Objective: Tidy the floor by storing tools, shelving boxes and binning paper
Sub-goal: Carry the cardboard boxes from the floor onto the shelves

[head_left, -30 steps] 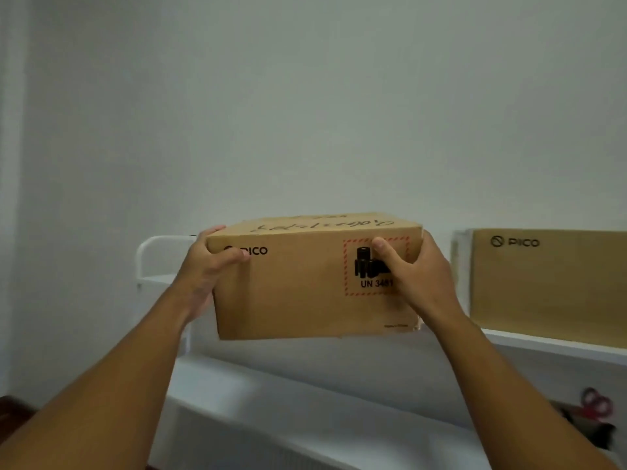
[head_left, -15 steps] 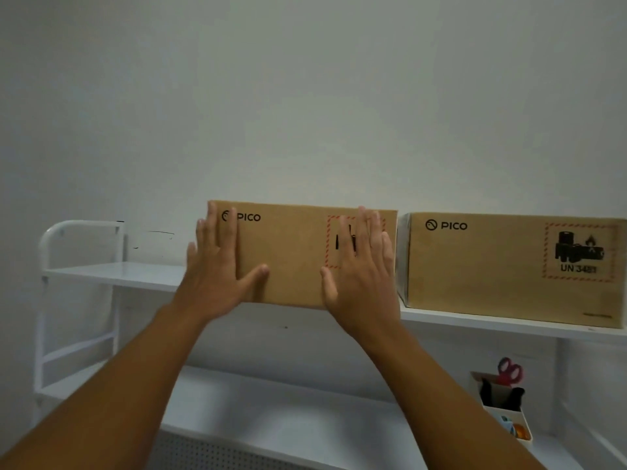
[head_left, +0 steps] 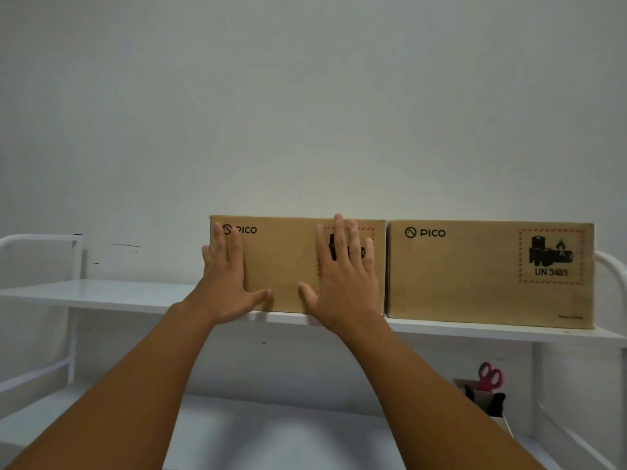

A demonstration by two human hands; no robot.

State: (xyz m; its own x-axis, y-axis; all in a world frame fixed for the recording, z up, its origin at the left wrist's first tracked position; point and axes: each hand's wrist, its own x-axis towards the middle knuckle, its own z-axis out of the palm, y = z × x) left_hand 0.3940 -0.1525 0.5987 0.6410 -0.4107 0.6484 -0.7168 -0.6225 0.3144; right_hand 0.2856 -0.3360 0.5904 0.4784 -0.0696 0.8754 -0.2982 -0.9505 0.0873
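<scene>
Head view: I am looking up at a white shelf against a pale wall, and I am taking that shelf as my landmark. Two brown cardboard boxes are sitting on its top board, side by side. The left box is standing near the middle of the shelf, its front face flush with or just behind the shelf's front edge. The right box is standing just beside it toward the shelf's right end, the two nearly touching; whether they actually meet I cannot tell. Both are showing a PICO logo and a red-bordered battery label, the left one's label mostly covered.

My left hand is lying flat on the left box's front face near its left edge, fingers straight and pointing up, thumb spread out along the bottom edge. My right hand is lying flat on the same face toward its right side, fingers straight and slightly spread over the label. Neither hand is curling round anything; both are open and pressing or resting on the cardboard.

Below the shelf's top board, toward its right end, a small holder is standing with red-handled scissors sticking up out of it. A lower white surface is showing beneath my forearms.
</scene>
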